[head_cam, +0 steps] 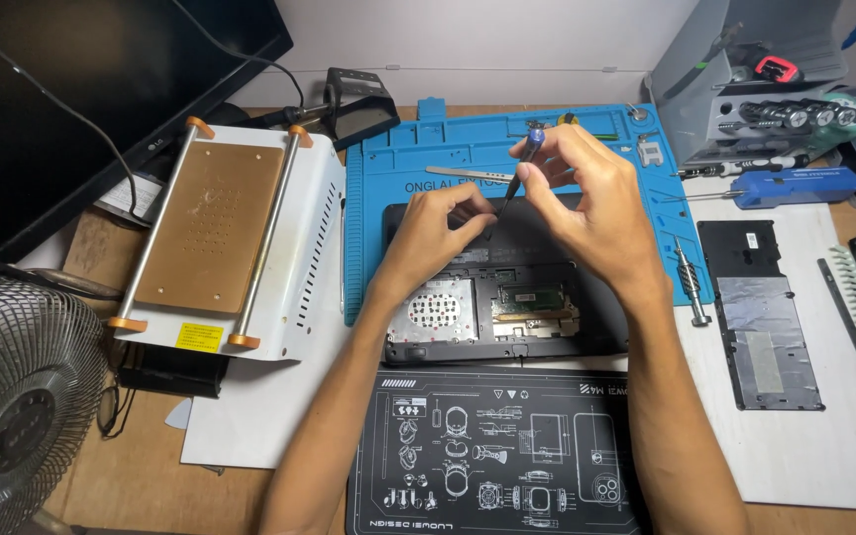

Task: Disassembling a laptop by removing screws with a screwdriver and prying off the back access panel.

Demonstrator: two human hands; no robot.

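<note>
The right hand [596, 193] pinches a slim blue-capped screwdriver [519, 170], tilted so its tip meets the opened black laptop [507, 297]. The left hand [438, 233], fingers curled and holding nothing I can see, steadies the tip.

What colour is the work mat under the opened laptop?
Blue work mat, clearest in the head view.

From where I stand I count two hands, the left hand [435, 230] and the right hand [587, 193], one screwdriver [519, 166], one opened laptop [507, 297], two work mats, a blue mat [388, 178] and a black mat [492, 451], one fan [17, 396], and one loose cover panel [760, 312].
</note>
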